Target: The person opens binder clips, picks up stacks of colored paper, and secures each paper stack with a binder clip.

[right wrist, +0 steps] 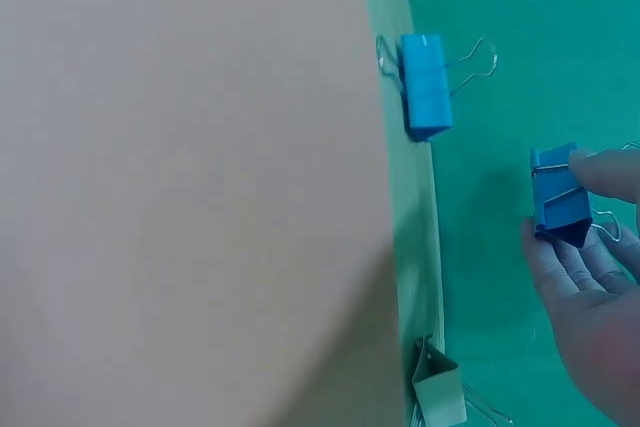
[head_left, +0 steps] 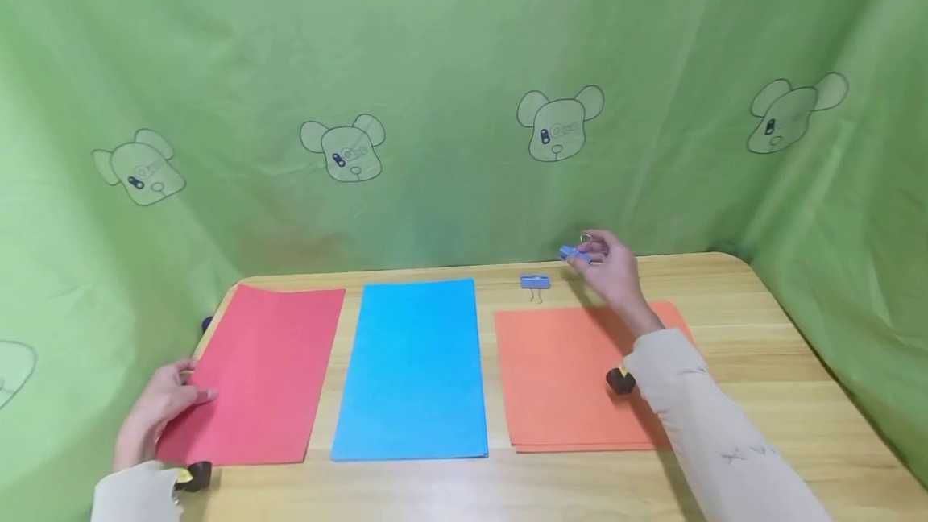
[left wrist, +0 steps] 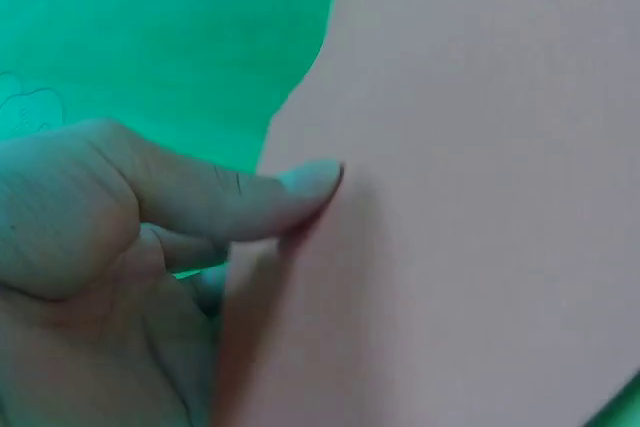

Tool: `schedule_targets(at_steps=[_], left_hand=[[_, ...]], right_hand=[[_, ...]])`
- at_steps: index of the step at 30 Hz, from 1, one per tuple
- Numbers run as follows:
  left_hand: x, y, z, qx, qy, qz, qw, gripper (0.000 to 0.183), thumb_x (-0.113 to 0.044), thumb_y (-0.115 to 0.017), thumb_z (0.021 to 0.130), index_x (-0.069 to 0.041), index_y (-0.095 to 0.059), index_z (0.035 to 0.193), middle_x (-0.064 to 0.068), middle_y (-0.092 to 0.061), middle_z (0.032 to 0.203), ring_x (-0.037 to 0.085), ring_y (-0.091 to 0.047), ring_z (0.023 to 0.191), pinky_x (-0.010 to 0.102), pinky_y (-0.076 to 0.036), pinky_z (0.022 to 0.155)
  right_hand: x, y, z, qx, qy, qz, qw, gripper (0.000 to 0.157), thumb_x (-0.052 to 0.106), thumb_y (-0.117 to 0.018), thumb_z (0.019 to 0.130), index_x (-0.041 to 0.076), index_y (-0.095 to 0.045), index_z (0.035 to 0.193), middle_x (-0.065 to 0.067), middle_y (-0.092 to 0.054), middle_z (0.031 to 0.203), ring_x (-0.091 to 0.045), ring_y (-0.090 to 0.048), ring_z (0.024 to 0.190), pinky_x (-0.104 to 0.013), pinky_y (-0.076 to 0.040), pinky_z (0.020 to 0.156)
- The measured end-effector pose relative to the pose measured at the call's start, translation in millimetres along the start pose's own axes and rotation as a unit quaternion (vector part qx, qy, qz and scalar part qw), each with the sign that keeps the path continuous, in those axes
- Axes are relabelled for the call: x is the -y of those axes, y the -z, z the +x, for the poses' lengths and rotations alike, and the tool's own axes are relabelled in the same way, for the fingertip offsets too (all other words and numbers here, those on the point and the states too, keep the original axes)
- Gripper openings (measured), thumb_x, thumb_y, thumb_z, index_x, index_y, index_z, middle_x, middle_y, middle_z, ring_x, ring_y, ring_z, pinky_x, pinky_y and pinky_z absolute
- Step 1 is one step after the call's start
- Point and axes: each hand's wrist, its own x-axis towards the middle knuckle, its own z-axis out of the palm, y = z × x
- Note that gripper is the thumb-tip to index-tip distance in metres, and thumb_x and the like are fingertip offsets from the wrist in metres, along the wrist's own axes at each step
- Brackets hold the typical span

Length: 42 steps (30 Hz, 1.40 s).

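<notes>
While left hand (head_left: 163,403) pinches red paper (head_left: 264,377), some fingertips hidden, right hand (head_left: 612,266) grips blue clip (right wrist: 562,192) near far edge of table (head_left: 768,361), wires partly covered, body wedge-shaped, pale clip (right wrist: 440,393) cut off at right-wrist view's bottom.

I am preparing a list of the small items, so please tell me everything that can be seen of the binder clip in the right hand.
The binder clip is blue, with a body that looks like painted metal, a triangular end and thin silvery wire handles. The right hand pinches it between thumb and fingers, off the tabletop, near its far edge and beyond the orange paper. The clip holds no paper, and nothing but the hand visibly touches it.
</notes>
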Motion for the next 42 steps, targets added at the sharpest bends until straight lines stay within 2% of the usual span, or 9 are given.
schedule_targets(at_steps=[3, 6, 11, 16, 19, 21, 31, 36, 42], left_hand=[[-1.8, 2.2, -3.6, -0.004, 0.003, -0.034, 0.9994, 0.06, -0.006, -0.067, 0.095, 0.02, -0.034, 0.137, 0.028, -0.067, 0.104, 0.02, -0.067, 0.076, 0.034, -0.056, 0.065], [-3.7, 4.9, -8.4, -0.01, -0.02, -0.024, 0.9995, 0.042, -0.011, -0.06, 0.101, 0.013, -0.041, 0.13, 0.014, -0.066, 0.092, 0.019, -0.064, 0.069, 0.033, -0.054, 0.063], [-6.8, 9.9, -16.0, -0.03, -0.068, 0.045, 0.9962, 0.032, -0.014, -0.054, 0.107, 0.005, -0.04, 0.128, 0.015, -0.063, 0.091, 0.018, -0.058, 0.071, 0.03, -0.045, 0.067], [-14.3, 18.6, -27.6, -0.115, -0.116, 0.099, 0.9816, 0.03, -0.007, -0.056, 0.105, 0.007, -0.043, 0.128, 0.025, -0.066, 0.086, 0.02, -0.056, 0.066, 0.032, -0.041, 0.062], [-27.8, 23.2, -33.8, -0.174, -0.152, 0.133, 0.9638, 0.025, -0.005, -0.059, 0.102, 0.007, -0.048, 0.121, 0.027, -0.063, 0.088, 0.021, -0.05, 0.073, 0.034, -0.038, 0.064], [-39.1, 24.6, -37.4, -0.194, -0.167, 0.141, 0.9563, 0.022, -0.004, -0.06, 0.102, 0.005, -0.05, 0.119, 0.023, -0.062, 0.084, 0.024, -0.049, 0.07, 0.035, -0.038, 0.062], [-93.4, 18.3, -47.5, -0.251, -0.176, 0.176, 0.9352, 0.026, -0.007, -0.067, 0.098, 0.001, -0.059, 0.121, 0.029, -0.065, 0.09, 0.038, -0.059, 0.073, 0.044, -0.042, 0.062], [-115.5, 17.9, -50.8, -0.279, -0.188, 0.171, 0.9259, 0.025, -0.004, -0.069, 0.096, 0.003, -0.064, 0.119, 0.031, -0.068, 0.094, 0.035, -0.059, 0.069, 0.038, -0.041, 0.058], [-144.5, 13.8, -52.3, -0.294, -0.191, 0.183, 0.9186, 0.03, -0.01, -0.069, 0.098, 0.002, -0.065, 0.125, 0.031, -0.068, 0.107, 0.046, -0.063, 0.084, 0.045, -0.044, 0.064]], right_hand=[[2, 1.5, -4, 0.0, -0.022, 0.032, 0.999, 0.07, 0.017, -0.077, 0.093, 0.003, -0.043, 0.152, -0.019, -0.061, 0.132, -0.028, -0.063, 0.116, -0.031, -0.054, 0.096], [3, 0.9, -6, 0.0, -0.038, 0.081, 0.996, 0.072, 0.02, -0.079, 0.092, 0.002, -0.043, 0.151, -0.021, -0.06, 0.132, -0.018, -0.065, 0.107, -0.021, -0.054, 0.09], [2, -3.9, -11, -0.007, -0.062, 0.162, 0.985, 0.071, 0.015, -0.079, 0.092, -0.001, -0.042, 0.151, -0.021, -0.061, 0.128, -0.005, -0.066, 0.094, -0.018, -0.054, 0.085], [4, -11.3, -13, -0.01, -0.079, 0.194, 0.978, 0.068, 0.016, -0.078, 0.093, -0.001, -0.045, 0.15, -0.01, -0.064, 0.122, -0.005, -0.066, 0.094, -0.022, -0.056, 0.085], [4, -10.6, -16, -0.023, -0.08, 0.21, 0.974, 0.068, 0.021, -0.078, 0.094, 0.001, -0.046, 0.15, -0.001, -0.066, 0.115, -0.006, -0.067, 0.094, -0.022, -0.056, 0.085], [5, -7.9, -19, -0.033, -0.078, 0.23, 0.97, 0.068, 0.022, -0.077, 0.094, 0.001, -0.045, 0.151, 0.003, -0.067, 0.109, -0.006, -0.068, 0.093, -0.023, -0.056, 0.086], [13, 5.8, -31, -0.061, -0.062, 0.353, 0.932, 0.068, 0.019, -0.079, 0.093, -0.004, -0.046, 0.148, -0.002, -0.071, 0.106, -0.012, -0.071, 0.095, -0.027, -0.056, 0.087], [19, 9.2, -39, -0.066, -0.05, 0.369, 0.926, 0.062, 0.015, -0.081, 0.09, -0.003, -0.054, 0.142, -0.004, -0.07, 0.107, -0.013, -0.071, 0.093, -0.027, -0.057, 0.085], [23, 19.3, -48, -0.085, -0.049, 0.387, 0.917, 0.059, 0.015, -0.082, 0.089, -0.003, -0.057, 0.139, -0.003, -0.074, 0.107, -0.014, -0.072, 0.094, -0.027, -0.058, 0.083]])
